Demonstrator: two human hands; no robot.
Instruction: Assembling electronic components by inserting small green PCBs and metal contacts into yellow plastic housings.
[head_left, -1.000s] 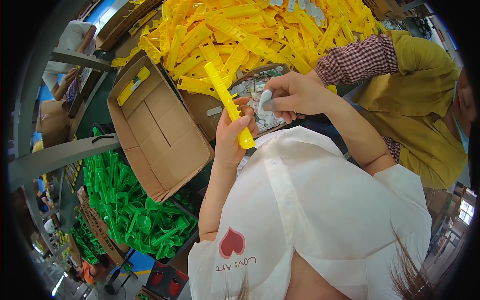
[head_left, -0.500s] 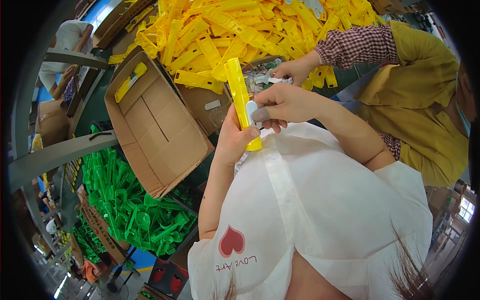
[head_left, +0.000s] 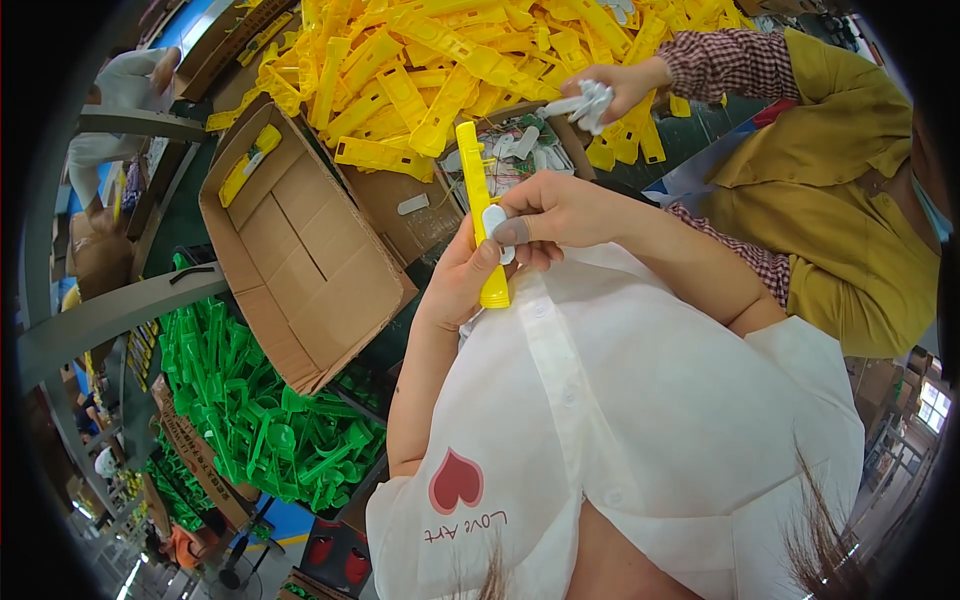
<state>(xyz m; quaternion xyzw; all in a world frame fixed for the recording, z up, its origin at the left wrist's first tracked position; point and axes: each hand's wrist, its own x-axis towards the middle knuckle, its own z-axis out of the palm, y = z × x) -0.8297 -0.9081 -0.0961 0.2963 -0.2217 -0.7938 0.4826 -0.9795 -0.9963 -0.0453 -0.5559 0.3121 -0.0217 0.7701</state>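
Observation:
A long yellow plastic casing (head_left: 470, 160) stands tilted in front of my chest. My left hand (head_left: 455, 282) is closed around its lower half, thumb on the near side. Fingers and thumb of my right hand (head_left: 560, 212) pinch a white rounded plastic piece (head_left: 494, 221) against the casing's side. My right thumb has a grey covering on its tip. Just beyond my hands, a shallow box (head_left: 575, 150) holds white pieces and thin wires. How the white piece sits on the casing is partly hidden by my fingers.
Yellow casings (head_left: 410, 95) lie heaped at the back. An open cardboard box (head_left: 300, 255) with one yellow casing (head_left: 250, 168) stands left, above green plastic parts (head_left: 270, 420). A loose white piece (head_left: 413, 204) lies on cardboard. At right, a co-worker's hand (head_left: 635, 88) holds several white pieces.
The co-worker's hand has lifted out of the shallow box with white pieces, moving up and right. My hands keep the casing and white piece together; the casing has shifted slightly left.

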